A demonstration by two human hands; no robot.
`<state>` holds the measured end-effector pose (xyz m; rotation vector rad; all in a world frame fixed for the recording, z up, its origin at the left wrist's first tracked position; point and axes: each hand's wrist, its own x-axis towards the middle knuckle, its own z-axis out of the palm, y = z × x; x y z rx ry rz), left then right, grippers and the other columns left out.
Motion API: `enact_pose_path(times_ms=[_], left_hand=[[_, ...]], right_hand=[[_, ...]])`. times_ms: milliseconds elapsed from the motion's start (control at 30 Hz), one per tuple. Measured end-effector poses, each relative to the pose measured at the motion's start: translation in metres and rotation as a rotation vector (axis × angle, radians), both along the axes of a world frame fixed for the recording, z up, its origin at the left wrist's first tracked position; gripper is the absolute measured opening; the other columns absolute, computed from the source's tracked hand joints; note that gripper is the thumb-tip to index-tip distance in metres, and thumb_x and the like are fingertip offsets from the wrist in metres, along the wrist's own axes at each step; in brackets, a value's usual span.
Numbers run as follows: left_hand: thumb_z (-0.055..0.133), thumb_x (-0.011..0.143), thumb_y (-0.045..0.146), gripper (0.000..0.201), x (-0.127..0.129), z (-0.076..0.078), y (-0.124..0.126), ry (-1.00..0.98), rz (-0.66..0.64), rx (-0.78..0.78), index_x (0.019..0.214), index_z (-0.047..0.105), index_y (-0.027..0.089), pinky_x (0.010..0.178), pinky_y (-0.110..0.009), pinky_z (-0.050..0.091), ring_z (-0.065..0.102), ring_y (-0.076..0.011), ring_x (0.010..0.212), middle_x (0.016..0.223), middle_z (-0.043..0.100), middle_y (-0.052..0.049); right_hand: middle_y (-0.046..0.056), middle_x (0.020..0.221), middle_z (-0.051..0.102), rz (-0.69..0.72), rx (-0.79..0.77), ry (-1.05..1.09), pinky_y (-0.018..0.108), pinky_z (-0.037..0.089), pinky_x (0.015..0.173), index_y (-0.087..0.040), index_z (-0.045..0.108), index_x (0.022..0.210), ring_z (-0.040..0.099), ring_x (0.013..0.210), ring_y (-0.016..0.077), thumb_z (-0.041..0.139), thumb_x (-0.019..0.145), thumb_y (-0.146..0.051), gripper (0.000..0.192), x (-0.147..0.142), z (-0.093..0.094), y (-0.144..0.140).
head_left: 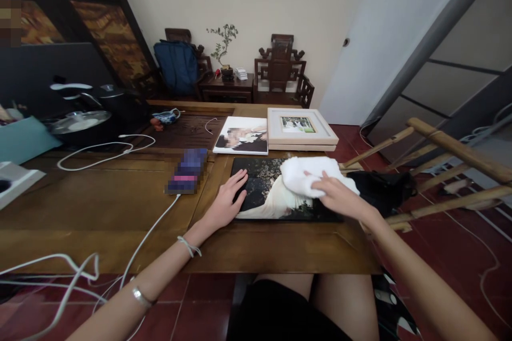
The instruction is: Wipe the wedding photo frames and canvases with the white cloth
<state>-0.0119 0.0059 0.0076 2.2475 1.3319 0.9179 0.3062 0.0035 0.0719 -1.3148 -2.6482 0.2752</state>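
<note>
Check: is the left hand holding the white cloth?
No. The left hand lies flat on the left edge of the dark photo print, while the right hand presses the white cloth onto it.

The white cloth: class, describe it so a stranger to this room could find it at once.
On the wooden table, nearest the person, lies a dark glossy photo print. The white cloth sits bunched on the print's right part under the right hand. It is the only soft, crumpled thing there; the neighbouring pictures are flat and rigid.
</note>
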Motion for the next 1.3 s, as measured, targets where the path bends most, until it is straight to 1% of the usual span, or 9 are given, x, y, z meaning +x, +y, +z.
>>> enact_pose_path(times_ms=[167,300,400,533,667,800,933,1167,1300], left_hand=[[0.038,0.091,0.027,0.043,-0.003,-0.003,0.002,-0.016,-0.017,0.007,0.133,0.043,0.018,0.110,-0.047,0.025,0.029,-0.0210,0.136,0.144,0.039,-0.010],[0.039,0.091,0.027,0.043,-0.003,-0.002,0.002,-0.022,-0.010,0.013,0.132,0.045,0.016,0.111,-0.046,0.025,0.031,-0.0207,0.135,0.143,0.040,-0.011],[0.039,0.090,0.028,0.043,-0.001,0.000,0.001,-0.022,-0.003,0.014,0.130,0.047,0.014,0.111,-0.045,0.025,0.031,-0.0209,0.135,0.142,0.042,-0.012],[0.039,0.090,0.028,0.043,0.001,0.002,0.000,-0.018,0.009,0.019,0.129,0.048,0.012,0.112,-0.044,0.025,0.032,-0.0214,0.135,0.141,0.043,-0.013],[0.039,0.090,0.028,0.043,0.002,0.001,0.001,-0.010,0.012,0.036,0.128,0.049,0.010,0.112,-0.044,0.025,0.033,-0.0217,0.134,0.140,0.044,-0.014],[0.039,0.090,0.029,0.043,0.001,-0.001,0.001,-0.017,0.010,0.031,0.130,0.048,0.013,0.112,-0.045,0.025,0.032,-0.0212,0.135,0.141,0.043,-0.012],[0.034,0.093,0.029,0.043,0.001,-0.003,0.001,-0.060,0.024,0.000,0.131,0.046,0.014,0.112,-0.045,0.024,0.033,-0.0197,0.134,0.141,0.043,-0.011],[0.034,0.093,0.029,0.044,-0.001,-0.002,0.001,-0.091,0.039,-0.039,0.135,0.041,0.016,0.113,-0.044,0.022,0.027,-0.0191,0.137,0.146,0.035,-0.009],[0.034,0.093,0.030,0.045,-0.002,-0.005,0.002,-0.077,0.076,-0.081,0.136,0.039,0.018,0.112,-0.048,0.020,0.022,-0.0213,0.139,0.149,0.030,-0.009]], right_hand=[[0.005,0.079,0.064,0.024,0.004,0.004,0.029,0.040,0.069,-0.017,0.059,0.079,0.056,0.075,0.0217,0.036,0.056,-0.008,0.033,-0.006,0.014,0.074],[0.006,0.081,0.065,0.005,0.003,0.012,0.030,0.040,0.069,-0.016,0.060,0.083,0.057,0.078,0.0233,0.037,0.057,-0.008,0.036,-0.007,0.014,0.079],[0.008,0.103,0.065,-0.006,0.024,0.020,0.040,0.037,0.090,-0.018,0.060,0.095,0.055,0.105,0.0267,0.036,0.059,-0.003,0.046,-0.005,0.001,0.046],[0.008,0.141,0.042,-0.037,0.010,0.022,0.054,0.017,0.108,-0.020,0.060,0.094,0.028,0.134,0.0264,0.036,0.058,0.002,0.049,0.000,-0.010,-0.029],[0.001,0.144,0.038,0.067,-0.110,-0.039,0.060,0.006,0.110,-0.020,0.060,0.082,0.014,0.139,0.0258,0.035,0.052,0.004,0.046,-0.006,0.000,-0.097],[0.000,0.142,0.041,0.145,-0.179,-0.080,0.063,0.006,0.109,-0.020,0.059,0.082,0.012,0.139,0.0257,0.034,0.048,0.005,0.050,-0.020,0.011,-0.118],[0.008,0.141,0.043,0.138,-0.157,-0.035,0.058,0.011,0.110,-0.019,0.060,0.089,0.016,0.138,0.0235,0.034,0.053,0.005,0.050,-0.028,0.009,-0.081],[0.012,0.115,0.062,0.049,-0.058,-0.023,0.061,0.026,0.101,-0.016,0.058,0.106,0.038,0.129,0.0298,0.035,0.062,0.003,0.053,-0.043,0.007,0.039],[0.014,0.121,0.059,0.004,-0.014,-0.045,0.060,0.031,0.097,-0.016,0.057,0.113,0.041,0.125,0.0319,0.035,0.064,0.003,0.057,-0.051,0.006,0.067]])
